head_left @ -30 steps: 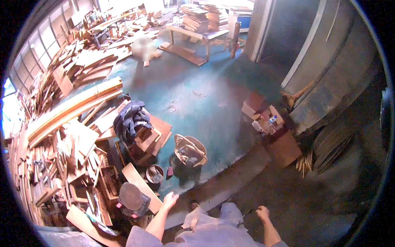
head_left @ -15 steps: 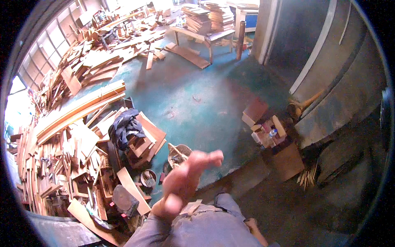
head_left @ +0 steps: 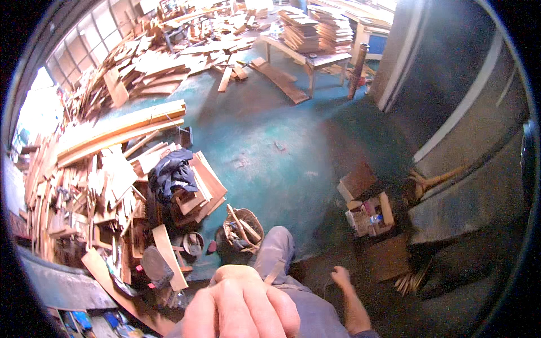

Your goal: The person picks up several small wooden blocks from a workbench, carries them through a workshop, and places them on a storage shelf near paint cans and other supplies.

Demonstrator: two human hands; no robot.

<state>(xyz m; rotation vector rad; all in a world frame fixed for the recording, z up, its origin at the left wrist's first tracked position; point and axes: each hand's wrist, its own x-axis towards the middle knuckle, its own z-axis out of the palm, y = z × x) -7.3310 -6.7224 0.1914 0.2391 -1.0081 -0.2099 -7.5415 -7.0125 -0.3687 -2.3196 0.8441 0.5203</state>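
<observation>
Head view. The left hand (head_left: 239, 307) is raised close to the lens at the lower edge, back of the hand toward the camera, fingers curled into a loose fist. A thin pale strip (head_left: 274, 274) appears to stick up from between the knuckles; whether the fingers grip it cannot be told for certain. The right hand (head_left: 340, 276) hangs low at the person's side, small in the frame, fingers drawn loosely inward with nothing seen in them; how far they are closed cannot be told.

Between the hands, a grey trouser leg (head_left: 275, 250) is lifted forward over the teal floor (head_left: 270, 141). Just left of the knee stands a woven basket (head_left: 240, 230) with wooden offcuts sticking out of it. Beside the basket, further left, sits a small dark round tin (head_left: 193, 243).

The left half of the frame is filled with stacked wood scrap (head_left: 84, 186), with long pale planks (head_left: 121, 127) laid across the top and a dark blue garment (head_left: 172, 172) draped over the pile. To the right of the leg, an open cardboard box (head_left: 369, 214) holds small items, a plastic bottle among them. A broom (head_left: 437, 181) leans near a grey wall panel. At the far end stands a workbench (head_left: 307, 53) loaded with stacked boards.
</observation>
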